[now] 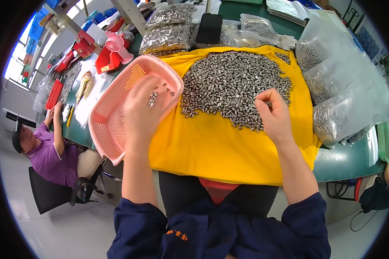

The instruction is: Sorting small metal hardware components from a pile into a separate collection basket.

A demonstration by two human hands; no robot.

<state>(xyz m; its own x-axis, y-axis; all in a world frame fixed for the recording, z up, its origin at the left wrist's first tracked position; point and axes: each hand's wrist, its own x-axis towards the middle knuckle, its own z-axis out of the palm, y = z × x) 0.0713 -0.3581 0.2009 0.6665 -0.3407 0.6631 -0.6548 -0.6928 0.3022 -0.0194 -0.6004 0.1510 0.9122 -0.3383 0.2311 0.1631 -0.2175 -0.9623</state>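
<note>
The left hand (143, 108) hovered open-fingered over the pink perforated plastic basket (116, 112) at the desk's left edge, small metal cylinders (153, 98) dropping; the right hand (273, 113) pinched one at the heap of small metal cylinders (233, 82) on yellow cloth (212, 146).

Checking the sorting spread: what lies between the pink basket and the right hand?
In the head view, the heap of small metal parts on the yellow cloth fills the stretch between the pink basket and the right hand, whose fingers pinch at its edge.
</note>
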